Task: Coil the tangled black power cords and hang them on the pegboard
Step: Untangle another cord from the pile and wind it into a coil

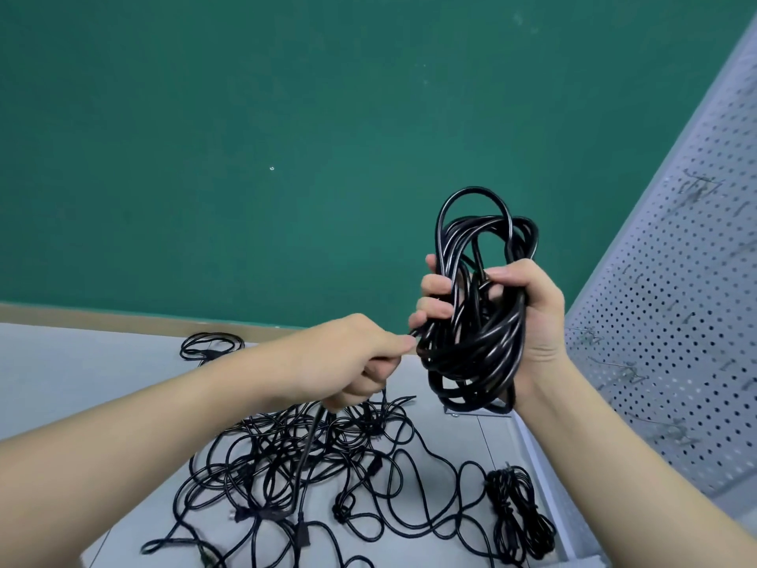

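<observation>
Head view, nearest first: the tangle point(311, 465) of black cords sprawls over the pale tabletop point(82, 375), from the near edge toward the middle. One small bundle point(518, 512) lies by the right edge, and another coil point(211, 347) sits at the far edge by the wall.

Above the tangle, the left hand point(352, 358) pinches a loose cord point(305, 453) that drops down into the tangle; its fingers are curled round the strand. Just beside it, to the right and higher, the right hand point(508, 317) is clamped round a thick coil point(477, 305), with loops standing above the fist and hanging below. The coil's long axis runs roughly up and down. The hands are close but not touching; the left fingertips sit at the coil's lower left side.

The pegboard point(672, 321) stands right of the coil, and its wire hooks point(626, 373) are near the right hand. The right hand is the nearer one for hanging, I judge, once the loose strand is wound in or freed.

Behind everything is a plain green wall point(245, 137).
</observation>
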